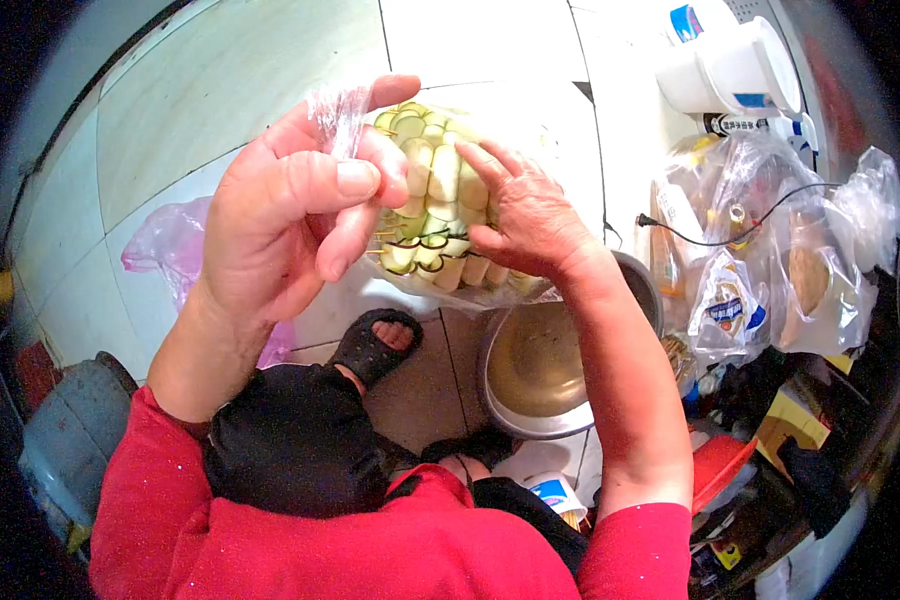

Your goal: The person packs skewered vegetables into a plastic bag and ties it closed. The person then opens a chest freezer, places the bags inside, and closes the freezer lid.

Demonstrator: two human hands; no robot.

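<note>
In front of me is a clear plastic bag (pixel 455 285) packed with skewered slices of a pale green vegetable (pixel 440 185), dark green at the rind, perhaps zucchini or cucumber. My left hand (pixel 295 195) is raised at the bag's left side, pinching a gathered, twisted strip of clear plastic between thumb and fingers. That strip seems to be the bag's neck, though the join is hidden behind the fingers. Against the right side of the bag rests my right hand (pixel 530 210), its fingers spread over the slices and gripping nothing.
A metal basin (pixel 535 370) sits on the tiled floor below my right forearm. White tubs (pixel 730 70) and filled clear bags (pixel 760 260) with a black cord line the right. A pink plastic bag (pixel 175 245) lies left. A small tub of sticks (pixel 558 495) stands near my legs.
</note>
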